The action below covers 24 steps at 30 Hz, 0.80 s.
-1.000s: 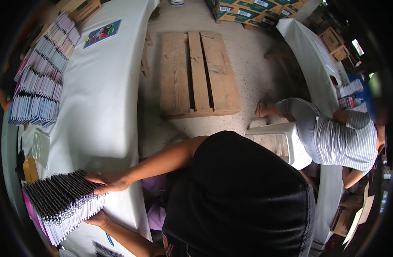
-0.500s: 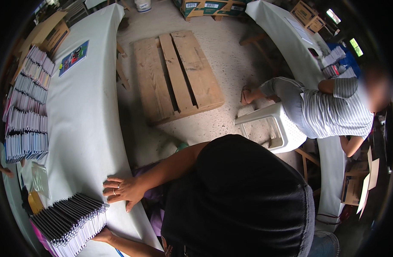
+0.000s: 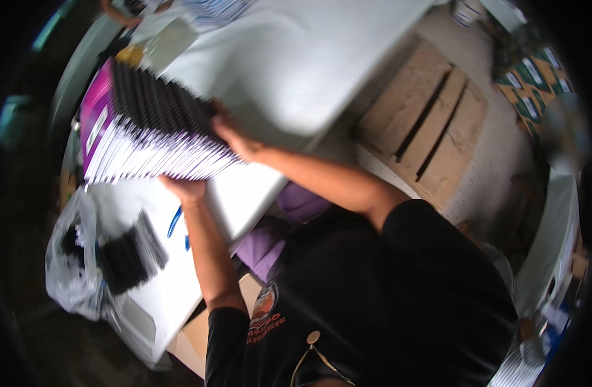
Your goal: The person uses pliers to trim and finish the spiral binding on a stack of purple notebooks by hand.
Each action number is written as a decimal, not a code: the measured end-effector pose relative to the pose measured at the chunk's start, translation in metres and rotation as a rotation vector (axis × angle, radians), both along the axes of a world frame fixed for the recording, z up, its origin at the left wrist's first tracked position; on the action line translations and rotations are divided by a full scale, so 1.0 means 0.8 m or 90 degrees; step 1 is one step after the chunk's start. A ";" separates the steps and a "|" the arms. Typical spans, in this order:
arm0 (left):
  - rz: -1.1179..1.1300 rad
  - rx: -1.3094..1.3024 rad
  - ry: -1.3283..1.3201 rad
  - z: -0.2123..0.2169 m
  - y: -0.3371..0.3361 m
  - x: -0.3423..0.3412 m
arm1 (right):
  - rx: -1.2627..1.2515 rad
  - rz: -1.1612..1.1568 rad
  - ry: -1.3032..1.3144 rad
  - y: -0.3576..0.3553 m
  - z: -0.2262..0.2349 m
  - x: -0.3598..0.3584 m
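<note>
Currently between the hands: a spiral-bound stack, dark spines uppermost, white page edges toward the body, purple cover outermost at the left; over the left part of the white bench; resting or slightly lifted, impossible to tell.
Right hand: grip fastened on the stack's right end, beside the spines; finer finger detail lost to blur.
Left hand: grip grasping the same stack from the near side, low on the page edges, with fingers partly hidden behind or beneath.
Step by this hold: probably steadying or shifting the whole row as one block, rather than singling out one book.
Next-move demand: likely calling for even pressure from both hands and a level path, so as not to let the row fan open.
Purple end: apparently without a finger on it, hence perhaps quickest to lean or slip.
Left bench edge: just beside the purple cover, leaving little margin that way.
Bag corner: crowded with a dark coil bundle, a clear plastic bag and a slim blue object; poor for setting down.
Beyond the right hand: broad white stretch, reaching toward more stacked books; best room for sliding.
Pallet side: past the bench's slanting near edge, down to the floor and a wooden pallet, well apart.
</note>
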State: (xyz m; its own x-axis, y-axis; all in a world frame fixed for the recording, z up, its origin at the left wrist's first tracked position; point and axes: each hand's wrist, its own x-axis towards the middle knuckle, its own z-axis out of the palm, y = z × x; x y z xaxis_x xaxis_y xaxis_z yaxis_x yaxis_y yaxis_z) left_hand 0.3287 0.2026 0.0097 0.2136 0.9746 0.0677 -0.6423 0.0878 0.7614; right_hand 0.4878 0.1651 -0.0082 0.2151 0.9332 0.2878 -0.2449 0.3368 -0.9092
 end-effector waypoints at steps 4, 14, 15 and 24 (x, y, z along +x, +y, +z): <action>0.078 0.034 0.066 0.010 -0.015 -0.012 | -0.004 0.024 -0.012 -0.012 0.022 -0.022; -0.042 0.021 0.122 -0.004 -0.020 -0.022 | -0.019 -0.020 -0.152 -0.034 0.023 -0.017; -0.046 0.029 0.144 0.001 -0.017 -0.022 | -0.038 -0.024 -0.138 -0.032 0.026 -0.014; 0.116 0.155 0.136 0.086 0.019 -0.033 | 0.123 -0.036 -0.180 0.005 0.130 -0.020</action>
State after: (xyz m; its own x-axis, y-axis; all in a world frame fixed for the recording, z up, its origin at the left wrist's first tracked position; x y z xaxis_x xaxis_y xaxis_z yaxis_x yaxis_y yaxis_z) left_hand 0.3024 0.2179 0.0786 0.0726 0.9586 0.2755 -0.4557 -0.2138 0.8641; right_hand 0.4715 0.1695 0.0955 0.1522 0.8445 0.5135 0.0316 0.5151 -0.8565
